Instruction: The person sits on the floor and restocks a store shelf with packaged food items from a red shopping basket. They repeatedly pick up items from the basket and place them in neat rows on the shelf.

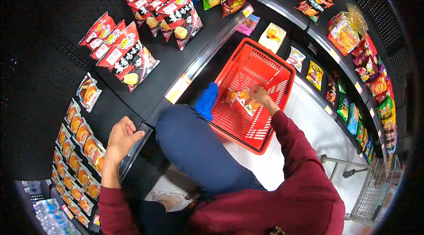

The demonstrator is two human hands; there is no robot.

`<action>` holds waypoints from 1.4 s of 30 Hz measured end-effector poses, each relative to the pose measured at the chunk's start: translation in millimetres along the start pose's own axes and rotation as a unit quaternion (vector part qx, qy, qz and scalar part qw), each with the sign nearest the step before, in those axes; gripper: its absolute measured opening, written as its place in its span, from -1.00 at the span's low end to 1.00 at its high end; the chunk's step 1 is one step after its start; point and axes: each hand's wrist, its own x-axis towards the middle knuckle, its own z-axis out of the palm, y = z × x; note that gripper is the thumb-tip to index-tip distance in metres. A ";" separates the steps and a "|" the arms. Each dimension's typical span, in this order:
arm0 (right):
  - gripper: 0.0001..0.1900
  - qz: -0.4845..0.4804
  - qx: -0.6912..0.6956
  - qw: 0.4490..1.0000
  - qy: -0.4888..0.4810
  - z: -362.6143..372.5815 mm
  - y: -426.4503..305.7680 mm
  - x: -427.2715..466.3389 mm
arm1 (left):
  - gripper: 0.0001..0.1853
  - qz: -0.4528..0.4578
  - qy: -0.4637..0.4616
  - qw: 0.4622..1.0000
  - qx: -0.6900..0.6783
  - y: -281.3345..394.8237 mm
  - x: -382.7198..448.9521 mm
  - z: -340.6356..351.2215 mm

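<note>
A red plastic shopping basket point(228, 135) stands in front of me, with a few small wrapped snack packs point(246, 100) at its bottom. Inside it, my right hand point(261, 95) touches one of these packs with its fingertips; whether it grips the pack is hard to see. Over the front edge of the black shelf is my left hand point(124, 138), fingers curled, holding nothing that shows. Rows of wrapped round buns or cakes point(82, 134) lie on the shelf to its left. A blue cloth-like item point(207, 100) is between my knee and the basket's left side.
Red chip bags point(129, 59) stand on the black shelf, whose front edge point(198, 62) carries price tags. Curved shelves with snack bags point(314, 74) run along the right. A wire shopping cart point(374, 188) stands at lower right. Bottled water packs point(54, 215) are at lower left.
</note>
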 end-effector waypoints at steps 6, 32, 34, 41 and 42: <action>-0.39 -0.021 -0.193 0.980 -0.044 38.4 42.9 14.5 | -0.73 -0.014 -0.022 0.999 -0.025 7.5 1.0 -2.9; -0.59 -0.106 0.274 0.941 -0.170 -43.7 -91.0 -97.5 | -0.73 0.003 0.015 1.000 -0.006 2.3 0.1 7.6; -0.61 -0.130 0.276 0.939 -0.157 -65.7 -130.3 -115.2 | -0.73 -0.007 0.032 0.999 0.007 -3.0 -1.8 10.3; -0.58 -0.252 0.430 0.862 -0.090 -103.4 -292.8 -178.8 | -0.78 0.157 0.208 0.965 0.017 4.2 -21.9 8.5; -0.57 -0.262 0.427 0.859 -0.103 -103.6 -311.6 -184.3 | -0.78 0.179 0.229 0.956 0.025 15.1 -29.2 4.0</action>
